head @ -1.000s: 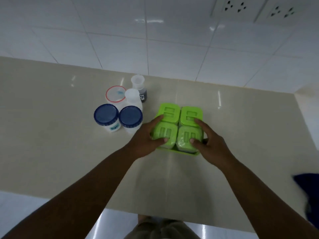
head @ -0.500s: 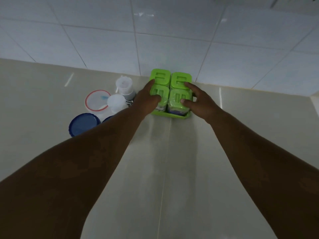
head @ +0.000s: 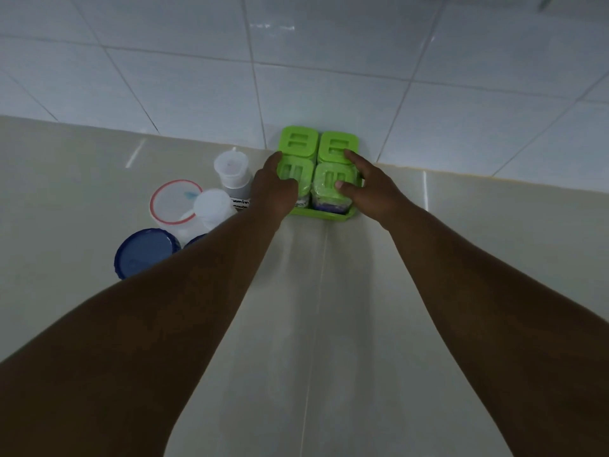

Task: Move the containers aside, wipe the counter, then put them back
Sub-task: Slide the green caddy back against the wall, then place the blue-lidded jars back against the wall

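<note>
A green tray (head: 324,215) with several green-lidded square jars (head: 299,141) stands against the tiled wall at the back of the beige counter (head: 329,324). My left hand (head: 275,189) grips the set on its left side, thumb on the near-left lid. My right hand (head: 369,186) grips the right side, fingers lying over the two right lids. Left of the tray stand a red-rimmed tub (head: 173,201), a white-capped bottle (head: 211,204), a labelled dark jar with a clear cap (head: 232,174) and a blue-lidded jar (head: 145,250); my left forearm hides a second blue lid.
The white tiled wall (head: 362,77) rises right behind the tray. The beige counter runs left and right of the containers and toward me between my forearms.
Both hands have pushed the green jar set away from me, from mid-counter up against the wall. The camera has moved forward over the counter; the other containers stayed put.
</note>
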Available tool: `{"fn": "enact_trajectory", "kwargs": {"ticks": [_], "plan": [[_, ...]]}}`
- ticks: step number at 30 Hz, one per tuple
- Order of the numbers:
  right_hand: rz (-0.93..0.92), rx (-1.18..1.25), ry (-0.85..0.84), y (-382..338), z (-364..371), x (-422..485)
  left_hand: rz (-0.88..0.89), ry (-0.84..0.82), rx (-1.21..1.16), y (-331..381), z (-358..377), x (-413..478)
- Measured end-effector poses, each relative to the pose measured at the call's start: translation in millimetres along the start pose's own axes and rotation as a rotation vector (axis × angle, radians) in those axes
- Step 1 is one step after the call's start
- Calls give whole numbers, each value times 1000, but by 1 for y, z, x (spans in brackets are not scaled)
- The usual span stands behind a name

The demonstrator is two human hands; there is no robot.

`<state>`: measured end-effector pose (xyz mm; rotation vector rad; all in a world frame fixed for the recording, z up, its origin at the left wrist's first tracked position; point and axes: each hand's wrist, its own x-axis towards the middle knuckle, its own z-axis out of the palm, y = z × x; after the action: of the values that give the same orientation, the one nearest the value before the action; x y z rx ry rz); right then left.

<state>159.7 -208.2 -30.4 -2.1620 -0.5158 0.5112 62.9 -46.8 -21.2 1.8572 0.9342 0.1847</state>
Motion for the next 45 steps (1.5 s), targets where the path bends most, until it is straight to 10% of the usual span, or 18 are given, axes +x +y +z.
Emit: {"fn": "enact_trajectory", "kwargs": {"ticks": [18,27,36,45], "plan": [[20,-164,247,-24,12,-48,183,53,232,-1,-5,-39],[-313,-239,287,-56,93,-164,657,194,183,-51,-101,-162],[-214,-357,82,-113,171,-174,414,125,627,-133,-192,-110],[-278,-243,165,-104,178,-177,424,109,510,-138,-193,-102]]}}
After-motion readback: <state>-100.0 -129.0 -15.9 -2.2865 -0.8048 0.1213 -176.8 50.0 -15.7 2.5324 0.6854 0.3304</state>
